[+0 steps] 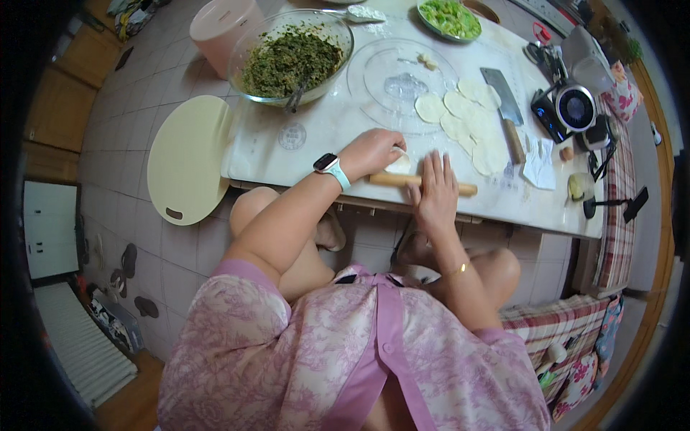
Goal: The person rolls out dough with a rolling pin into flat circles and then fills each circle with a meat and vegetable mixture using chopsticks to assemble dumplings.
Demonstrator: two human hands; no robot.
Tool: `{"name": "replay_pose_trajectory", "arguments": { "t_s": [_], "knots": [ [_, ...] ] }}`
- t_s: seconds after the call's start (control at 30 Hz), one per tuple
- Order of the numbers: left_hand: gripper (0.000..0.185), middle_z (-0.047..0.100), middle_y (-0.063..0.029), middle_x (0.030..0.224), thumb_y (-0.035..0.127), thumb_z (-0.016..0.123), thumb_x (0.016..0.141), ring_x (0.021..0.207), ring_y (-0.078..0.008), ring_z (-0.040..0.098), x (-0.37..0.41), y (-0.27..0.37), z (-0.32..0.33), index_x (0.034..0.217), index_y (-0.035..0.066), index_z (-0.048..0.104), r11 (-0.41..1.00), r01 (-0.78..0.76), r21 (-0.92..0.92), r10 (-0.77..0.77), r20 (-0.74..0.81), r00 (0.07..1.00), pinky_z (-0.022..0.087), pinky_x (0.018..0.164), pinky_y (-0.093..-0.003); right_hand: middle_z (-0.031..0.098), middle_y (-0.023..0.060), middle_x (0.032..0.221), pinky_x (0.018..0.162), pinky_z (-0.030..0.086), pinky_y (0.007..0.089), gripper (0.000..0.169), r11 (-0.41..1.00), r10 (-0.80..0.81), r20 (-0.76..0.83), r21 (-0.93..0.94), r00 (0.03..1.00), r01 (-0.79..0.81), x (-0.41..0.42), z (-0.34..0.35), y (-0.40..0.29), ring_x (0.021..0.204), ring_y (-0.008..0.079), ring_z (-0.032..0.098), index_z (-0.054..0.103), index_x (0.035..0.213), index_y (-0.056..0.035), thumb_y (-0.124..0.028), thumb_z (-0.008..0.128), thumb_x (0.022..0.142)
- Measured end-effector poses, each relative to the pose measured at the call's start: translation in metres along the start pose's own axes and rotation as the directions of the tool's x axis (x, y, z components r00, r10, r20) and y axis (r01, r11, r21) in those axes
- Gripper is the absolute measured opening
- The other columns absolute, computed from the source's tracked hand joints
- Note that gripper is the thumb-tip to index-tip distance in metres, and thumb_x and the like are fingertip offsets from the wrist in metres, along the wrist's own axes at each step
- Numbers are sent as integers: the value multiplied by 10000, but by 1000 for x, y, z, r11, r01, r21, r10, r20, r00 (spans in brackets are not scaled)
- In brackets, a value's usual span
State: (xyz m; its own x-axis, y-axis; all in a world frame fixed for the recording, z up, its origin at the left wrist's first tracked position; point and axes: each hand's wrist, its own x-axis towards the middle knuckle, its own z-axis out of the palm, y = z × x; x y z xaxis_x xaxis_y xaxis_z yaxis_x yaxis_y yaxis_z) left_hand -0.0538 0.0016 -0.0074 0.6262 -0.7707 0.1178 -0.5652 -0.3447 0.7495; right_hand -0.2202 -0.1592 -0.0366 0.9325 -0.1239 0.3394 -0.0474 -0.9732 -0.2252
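My left hand, below a wrist with a watch, pinches the upper edge of a small dough wrapper on the floury mat. A thin wooden rolling pin lies along that wrapper's near edge. My right hand rests flat on the pin's right part, fingers extended. Several rolled dough wrappers lie overlapping to the right, and small dough pieces sit beyond them. A glass bowl of chopped green filling, with a utensil in it, stands at the upper left.
A cleaver lies right of the wrappers, beside a crumpled white tissue. A black kitchen scale and a glass jar stand farther right. A plate of chopped greens is at the back; a cream cutting board is at the left edge.
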Motion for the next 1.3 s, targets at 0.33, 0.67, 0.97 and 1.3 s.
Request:
{"name": "replay_pose_trajectory", "arguments": {
  "t_s": [0.33, 0.67, 0.97, 1.3],
  "knots": [
    [213, 720, -220, 900, 230, 685, 920, 878, -407, 690, -1, -8, 2, 967, 30, 740, 1000, -10, -5, 10, -36, 999, 536, 799, -474, 478, 243, 1549, 1178, 342, 522, 697, 999, 18, 52, -29, 998, -17, -2, -4, -4, 1477, 453, 383, 522, 1446, 40, -432, 652, 951],
    [203, 724, -232, 936, 187, 678, 929, 918, -406, 698, 1, -10, -2, 1017, 12, 731, 999, 43, 0, -43, -45, 998, 541, 830, -464, 419, 232, 1602, 1203, 304, 533, 707, 1000, 20, 92, 3, 996, -20, 16, -4, -1, 1505, 434, 347, 506, 1468, 19, -417, 685, 940],
    [202, 740, -209, 955, 160, 702, 893, 911, -388, 705, 4, 13, -13, 1027, 12, 733, 997, 43, 66, -49, 100, 994, 554, 845, -435, 465, 233, 1566, 1173, 347, 524, 639, 997, 18, -43, -69, 999, -21, 61, 9, 10, 1476, 429, 390, 533, 1424, 22, -429, 614, 980],
    [213, 738, -204, 950, 218, 698, 919, 910, -398, 700, -7, 3, -13, 1018, 33, 740, 998, 36, 52, -38, 50, 998, 550, 819, -446, 460, 236, 1568, 1184, 336, 524, 676, 998, -32, 20, -54, 999, 33, 48, 14, 6, 1481, 414, 394, 531, 1440, 22, -454, 614, 967]
  ]
}}
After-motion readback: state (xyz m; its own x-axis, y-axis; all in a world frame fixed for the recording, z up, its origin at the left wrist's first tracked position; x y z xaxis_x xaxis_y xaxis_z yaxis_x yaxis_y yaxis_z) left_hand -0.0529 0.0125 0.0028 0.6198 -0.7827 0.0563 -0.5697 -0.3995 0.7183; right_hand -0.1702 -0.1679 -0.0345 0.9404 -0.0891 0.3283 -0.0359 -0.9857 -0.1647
